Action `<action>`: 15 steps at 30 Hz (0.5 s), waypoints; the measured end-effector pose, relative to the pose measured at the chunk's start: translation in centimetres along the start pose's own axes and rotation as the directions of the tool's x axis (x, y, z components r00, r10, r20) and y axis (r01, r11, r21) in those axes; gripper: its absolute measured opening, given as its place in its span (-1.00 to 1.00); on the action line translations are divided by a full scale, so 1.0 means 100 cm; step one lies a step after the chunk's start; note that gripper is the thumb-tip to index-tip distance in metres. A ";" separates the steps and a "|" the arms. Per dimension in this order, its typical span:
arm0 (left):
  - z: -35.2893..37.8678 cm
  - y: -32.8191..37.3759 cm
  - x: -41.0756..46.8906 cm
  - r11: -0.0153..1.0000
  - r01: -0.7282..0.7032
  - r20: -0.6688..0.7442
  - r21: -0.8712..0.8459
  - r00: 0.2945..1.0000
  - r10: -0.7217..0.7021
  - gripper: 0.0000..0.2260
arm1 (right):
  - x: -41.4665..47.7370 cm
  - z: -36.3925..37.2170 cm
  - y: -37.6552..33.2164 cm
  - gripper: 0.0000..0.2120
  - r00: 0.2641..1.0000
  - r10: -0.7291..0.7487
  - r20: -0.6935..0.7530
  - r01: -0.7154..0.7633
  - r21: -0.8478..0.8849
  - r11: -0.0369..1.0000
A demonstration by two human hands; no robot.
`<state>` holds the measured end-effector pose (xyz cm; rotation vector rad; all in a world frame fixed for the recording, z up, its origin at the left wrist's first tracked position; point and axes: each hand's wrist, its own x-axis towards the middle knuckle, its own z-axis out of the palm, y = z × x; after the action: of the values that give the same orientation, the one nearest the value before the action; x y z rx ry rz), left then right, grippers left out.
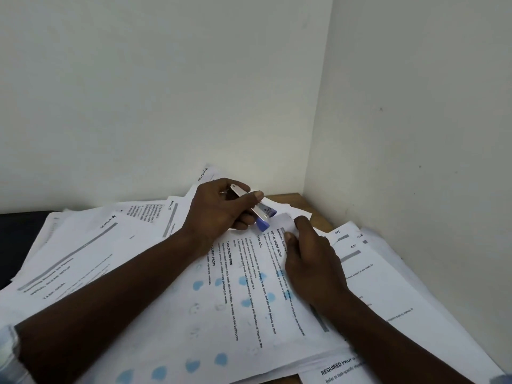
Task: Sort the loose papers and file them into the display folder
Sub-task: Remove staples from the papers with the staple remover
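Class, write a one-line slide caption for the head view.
Left hand holds a stapler; right hand pinches the corner of a sheet atop loose papers.

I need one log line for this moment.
left hand: grips stapler | right hand: pinches corner of top sheet | stapler: near that corner

Top sheet (pixel 243 300), printed text with blue spots, lies uppermost on the loose papers (pixel 83 245) spread over a wooden table (pixel 299 199). Right hand (pixel 313 261) pinches the sheet's far corner, which is lifted and curled. Left hand (pixel 219 209) grips a silver-and-blue stapler (pixel 260 212) just beyond that corner, blue end toward it; contact cannot be told.
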<state>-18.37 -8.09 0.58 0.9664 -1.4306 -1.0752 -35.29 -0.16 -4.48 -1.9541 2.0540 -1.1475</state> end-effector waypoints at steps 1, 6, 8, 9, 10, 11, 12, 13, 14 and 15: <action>0.001 -0.001 0.000 1.000 0.015 0.020 -0.004 1.000 -0.015 -0.74 | 0.000 0.000 0.000 -0.84 1.000 -0.002 0.000 0.002 -0.006 1.000; -0.002 0.002 -0.001 0.987 0.137 0.223 -0.082 0.968 -0.116 -0.69 | 0.000 0.000 0.000 -0.84 1.000 -0.005 0.004 0.005 -0.016 1.000; -0.006 0.004 -0.001 0.987 0.140 0.295 -0.076 0.949 -0.112 -0.72 | 0.000 0.000 -0.001 -0.82 1.000 -0.017 0.007 0.017 -0.010 1.000; -0.006 0.004 -0.001 0.989 0.131 0.315 -0.065 0.943 -0.104 -0.74 | -0.001 0.000 0.000 -0.81 1.000 -0.020 0.002 0.020 -0.012 1.000; -0.006 0.005 -0.001 0.991 0.121 0.314 -0.051 0.944 -0.099 -0.75 | -0.001 0.000 0.000 -0.80 1.000 -0.026 -0.003 0.026 -0.015 1.000; -0.006 0.007 -0.001 0.994 0.105 0.290 -0.030 0.952 -0.092 -0.78 | -0.001 0.000 -0.001 -0.80 0.999 -0.033 -0.005 0.032 -0.016 0.999; -0.007 0.008 -0.001 0.997 0.083 0.253 0.000 0.964 -0.080 -0.80 | 0.000 0.000 -0.001 -0.80 0.999 -0.038 -0.006 0.038 -0.016 0.999; -0.006 0.008 0.000 0.998 0.057 0.214 0.037 0.975 -0.063 -0.80 | 0.000 0.000 -0.001 -0.81 0.999 -0.043 -0.008 0.042 -0.016 0.999; -0.006 0.007 0.001 0.997 0.028 0.184 0.074 0.982 -0.041 -0.77 | -0.001 0.000 -0.001 -0.82 0.999 -0.049 -0.008 0.049 -0.017 0.999; -0.005 0.007 0.001 0.994 0.001 0.171 0.107 0.985 -0.020 -0.72 | -0.001 0.001 0.000 -0.83 0.998 -0.055 -0.004 0.055 -0.020 0.998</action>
<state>-17.88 -8.04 1.26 0.9764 -1.6390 -1.1211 -35.21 -0.10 -4.55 -2.0310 2.0338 -1.1469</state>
